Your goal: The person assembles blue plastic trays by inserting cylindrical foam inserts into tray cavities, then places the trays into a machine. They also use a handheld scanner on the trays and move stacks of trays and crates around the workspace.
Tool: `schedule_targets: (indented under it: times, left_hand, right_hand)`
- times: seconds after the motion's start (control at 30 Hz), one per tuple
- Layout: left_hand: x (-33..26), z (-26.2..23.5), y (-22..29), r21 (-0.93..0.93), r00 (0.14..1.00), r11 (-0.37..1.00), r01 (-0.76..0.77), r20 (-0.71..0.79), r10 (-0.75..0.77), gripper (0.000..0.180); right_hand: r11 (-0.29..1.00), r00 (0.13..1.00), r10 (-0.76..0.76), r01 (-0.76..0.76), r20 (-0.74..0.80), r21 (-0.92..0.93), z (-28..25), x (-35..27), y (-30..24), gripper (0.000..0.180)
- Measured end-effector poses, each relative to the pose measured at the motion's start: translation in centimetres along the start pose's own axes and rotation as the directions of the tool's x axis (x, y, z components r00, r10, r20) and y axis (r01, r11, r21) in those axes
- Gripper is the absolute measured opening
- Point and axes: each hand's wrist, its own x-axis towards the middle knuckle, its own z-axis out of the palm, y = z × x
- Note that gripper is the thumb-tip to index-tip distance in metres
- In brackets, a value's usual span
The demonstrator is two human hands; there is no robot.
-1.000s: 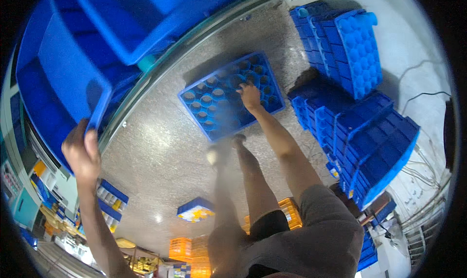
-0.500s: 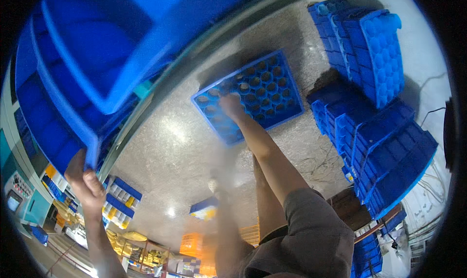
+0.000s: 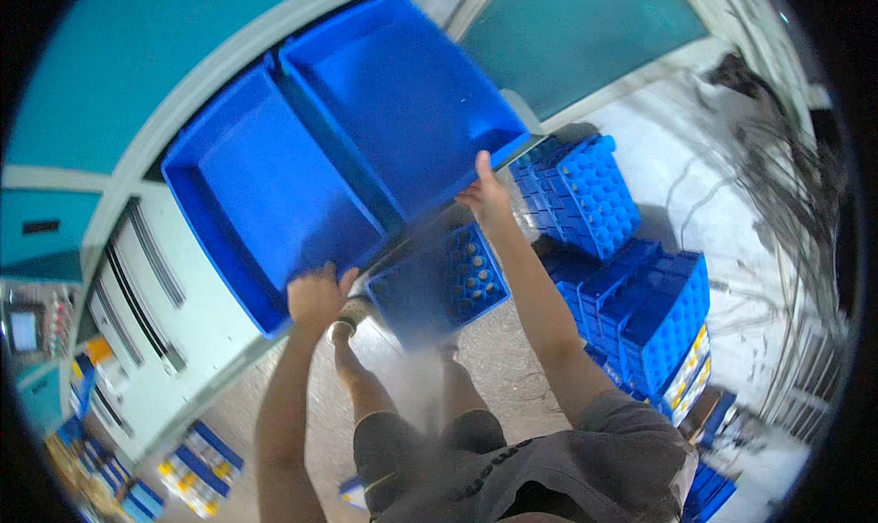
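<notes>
Two shallow blue trays lie side by side on the machine's ledge, with a narrow gap between them. The near rim of the left tray is under my left hand, its fingers hooked over the edge and its thumb to the right. At the near edge of the right tray, my right hand grips the rim, thumb up on top and the other fingers partly hidden below. Both trays look bare inside. On the floor beneath stands a blue crate with round cells, partly covered by a blur.
Stacked blue crates with round cells and more blue crates stand on the right by the wall. Loose cables hang there. A white machine panel with slots is at left. Blue-and-yellow boxes sit on the floor.
My view has swung up from the floor to the trays. My right hand has left the celled floor crate and now grips the right tray. My left hand stays on a blue tray rim.
</notes>
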Motion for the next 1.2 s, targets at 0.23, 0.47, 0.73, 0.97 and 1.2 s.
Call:
schedule_targets:
  times: [0.23,0.47,0.73,0.97,1.2]
  left_hand:
    - [0.2,1.9,-2.1,0.024,0.991,0.992,-0.128,0.046,0.126,0.051]
    - [4.7,6.7,-8.2,0.218,0.823,0.817,-0.534,-0.087,0.562,0.022]
    - [2.3,1.8,-8.0,0.442,0.654,0.657,-0.611,-0.186,0.734,0.030]
    - [-29.5,-4.7,10.3,0.577,0.487,0.410,-0.707,-0.023,0.873,0.031]
    - [-54.2,-5.6,26.7,-0.403,0.019,0.048,-0.914,0.076,0.997,0.037]
  right_hand:
    - [0.905,0.958,0.104,0.020,-0.268,0.424,5.6,-2.2,-4.7,0.051]
    - [0.766,0.870,0.261,0.078,-0.419,0.639,-2.7,-25.1,1.9,0.013]
    - [0.357,0.601,0.506,0.507,-0.619,0.784,-2.0,-66.6,27.9,0.014]
    - [0.207,0.136,0.882,0.747,-0.450,0.632,4.3,-92.6,49.8,0.014]
    - [-0.154,0.177,0.984,0.917,-0.030,0.368,10.1,-103.8,59.3,0.003]
